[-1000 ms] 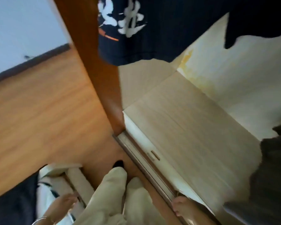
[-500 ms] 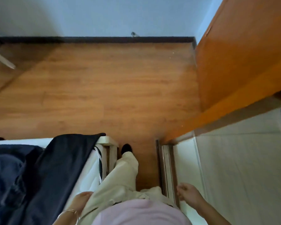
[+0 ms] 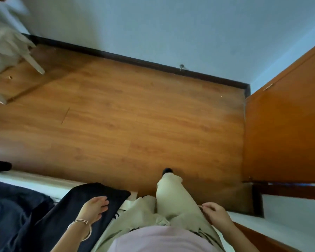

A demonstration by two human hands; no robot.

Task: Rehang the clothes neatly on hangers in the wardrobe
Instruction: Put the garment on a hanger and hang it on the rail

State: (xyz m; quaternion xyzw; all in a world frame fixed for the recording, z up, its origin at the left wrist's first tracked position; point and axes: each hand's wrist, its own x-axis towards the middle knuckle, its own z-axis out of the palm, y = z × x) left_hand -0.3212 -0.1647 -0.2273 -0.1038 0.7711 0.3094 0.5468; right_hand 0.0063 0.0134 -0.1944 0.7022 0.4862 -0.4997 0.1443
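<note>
So the black garment (image 3: 65,213) is lying draped over the near corner of the bed (image 3: 36,180), with its end hanging right at the bed's edge. The left hand (image 3: 94,209) is spread over it, fingers pretty much straight and relaxed, not gripping anything. I honestly can't tell if the palm is pressing on the cloth or just above it. There's a thin bracelet (image 3: 80,222) on that wrist. Further in on the bed there's a rumpled heap of navy fabric (image 3: 9,206) right beside the black piece. The right hand (image 3: 215,213) is off the bed on the other side of the person's legs, with fingers loosely curled and nothing in them. Those legs, in beige trousers (image 3: 173,197), stand right against the bed corner, so they sit between the bed and the orange wardrobe door (image 3: 284,128), which is off to the right of the bed across a strip of wooden floor (image 3: 125,115). Out past the bed, top left, there's a white piece of furniture (image 3: 5,46) with slanted legs. It's too blurry to say more.
</note>
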